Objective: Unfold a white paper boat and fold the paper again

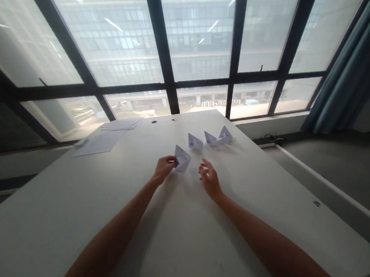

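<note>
My left hand (164, 167) pinches a white folded paper boat (182, 158) by its left edge, just above the white table (147, 227). A short way to the right of that boat, my right hand (209, 178) hovers with its fingers apart and nothing in them. Three more folded paper boats stand in a row farther back on the table: one (194, 141), a second (213, 139) and a third (225, 134).
Flat sheets of paper (100, 141) and a small stack (121, 124) lie at the table's far left. Large windows with dark frames (163, 63) fill the back. A blue curtain (347, 87) hangs at right, and the table's right edge drops to the floor.
</note>
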The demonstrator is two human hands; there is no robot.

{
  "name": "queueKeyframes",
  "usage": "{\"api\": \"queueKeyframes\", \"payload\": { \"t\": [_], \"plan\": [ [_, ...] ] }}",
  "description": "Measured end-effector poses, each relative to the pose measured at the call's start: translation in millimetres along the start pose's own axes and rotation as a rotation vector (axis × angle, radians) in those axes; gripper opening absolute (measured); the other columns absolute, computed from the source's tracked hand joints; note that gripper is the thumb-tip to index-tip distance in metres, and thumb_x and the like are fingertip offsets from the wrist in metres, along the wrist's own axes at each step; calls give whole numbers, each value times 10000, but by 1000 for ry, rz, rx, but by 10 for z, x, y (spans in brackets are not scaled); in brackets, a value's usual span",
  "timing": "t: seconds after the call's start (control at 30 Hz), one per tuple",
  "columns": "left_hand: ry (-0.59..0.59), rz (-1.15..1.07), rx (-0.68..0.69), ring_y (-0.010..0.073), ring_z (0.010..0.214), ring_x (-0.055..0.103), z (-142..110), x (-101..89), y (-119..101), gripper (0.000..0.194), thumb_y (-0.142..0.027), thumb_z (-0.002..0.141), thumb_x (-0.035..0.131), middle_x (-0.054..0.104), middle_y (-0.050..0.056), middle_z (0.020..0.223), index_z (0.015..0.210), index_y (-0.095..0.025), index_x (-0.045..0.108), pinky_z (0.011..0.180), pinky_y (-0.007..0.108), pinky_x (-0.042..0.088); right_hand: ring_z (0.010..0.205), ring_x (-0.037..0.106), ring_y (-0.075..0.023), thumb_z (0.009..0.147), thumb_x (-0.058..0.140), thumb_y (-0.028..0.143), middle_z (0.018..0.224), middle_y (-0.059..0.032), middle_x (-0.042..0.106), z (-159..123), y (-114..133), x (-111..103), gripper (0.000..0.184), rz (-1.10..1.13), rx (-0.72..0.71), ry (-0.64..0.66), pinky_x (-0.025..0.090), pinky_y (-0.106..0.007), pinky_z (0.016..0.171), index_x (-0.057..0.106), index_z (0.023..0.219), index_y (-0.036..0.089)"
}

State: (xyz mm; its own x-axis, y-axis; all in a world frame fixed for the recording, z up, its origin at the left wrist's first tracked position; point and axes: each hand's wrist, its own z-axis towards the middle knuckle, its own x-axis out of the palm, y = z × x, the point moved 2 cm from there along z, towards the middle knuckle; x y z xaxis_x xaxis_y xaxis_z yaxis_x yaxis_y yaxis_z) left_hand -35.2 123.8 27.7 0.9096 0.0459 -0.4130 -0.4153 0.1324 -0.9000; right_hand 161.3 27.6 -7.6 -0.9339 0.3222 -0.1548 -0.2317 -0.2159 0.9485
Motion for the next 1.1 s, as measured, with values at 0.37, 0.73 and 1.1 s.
{"api": "queueKeyframes", "payload": {
  "t": [0.37,0.73,1.1],
  "plan": [
    [197,-80,182,208,724,669,-964,220,-62,177,-289,743,698,735,69,871,882,-216,781,669,298,521,975,684,-253,839,556,369,1101,-91,731,-95,102,-29,379,132,-128,286,537,-377,864,715,1114,161],
    [38,-86,234,244,918,635,-943,137,-104,159,-401,702,769,662,69,959,710,-243,770,906,346,478,881,673,-240,845,521,314,1007,-43,745,-227,288,21,363,18,-293,497,523,-345,793,726,1115,186],
    [13,-762,-236,139,677,602,-772,-15,38,112,-299,726,572,601,-1,754,721,-195,531,643,250,508,556,503,-130,792,532,432,611,0,579,30,29,89,333,172,15,235,403,-227,500,679,706,147]
  ]
}}
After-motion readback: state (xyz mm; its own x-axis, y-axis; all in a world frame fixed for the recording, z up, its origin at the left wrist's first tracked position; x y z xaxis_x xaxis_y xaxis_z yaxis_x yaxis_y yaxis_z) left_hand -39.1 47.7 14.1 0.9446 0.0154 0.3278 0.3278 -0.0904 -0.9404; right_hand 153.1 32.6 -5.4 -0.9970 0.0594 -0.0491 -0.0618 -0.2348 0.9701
